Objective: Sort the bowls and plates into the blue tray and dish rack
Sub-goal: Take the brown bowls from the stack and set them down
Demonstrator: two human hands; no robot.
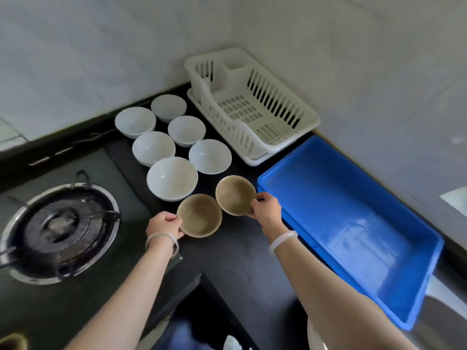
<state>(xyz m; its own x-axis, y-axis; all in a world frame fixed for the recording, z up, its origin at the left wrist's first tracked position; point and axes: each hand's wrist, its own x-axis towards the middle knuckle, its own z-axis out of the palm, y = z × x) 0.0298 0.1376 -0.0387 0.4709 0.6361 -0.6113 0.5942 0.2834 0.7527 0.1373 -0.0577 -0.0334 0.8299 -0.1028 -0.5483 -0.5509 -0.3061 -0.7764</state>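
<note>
The right hand (265,207) grips the rim of one brown dish (235,194), fingers closed on its edge nearest the blue tray (429,248). That dish looks tilted and lifted a little off the bench (227,248), though its underside is hidden. The left hand (164,224) pinches the far-from-tray edge of a second brown dish (199,215), which sits just beside the first, on the side away from the tray.

The tray lies directly beyond the right hand, its near wall almost touching the wrist, so the right-hand dish has the short path: a small swing over the wall and down. The left-hand dish must cross past the other dish to reach the tray. The tray's long axis runs from the dish rack (252,107) back toward the person. Both look empty.

Six white bowls (171,178) stand upright in two rows on the bench, on the side of the brown dishes away from the person and well apart from the tray; the rack is just beside the farthest ones.

The bench is dark and matte. A gas burner (60,231) sits well beyond the bowls from the tray. Pale tiled walls meet in a corner behind the rack.
</note>
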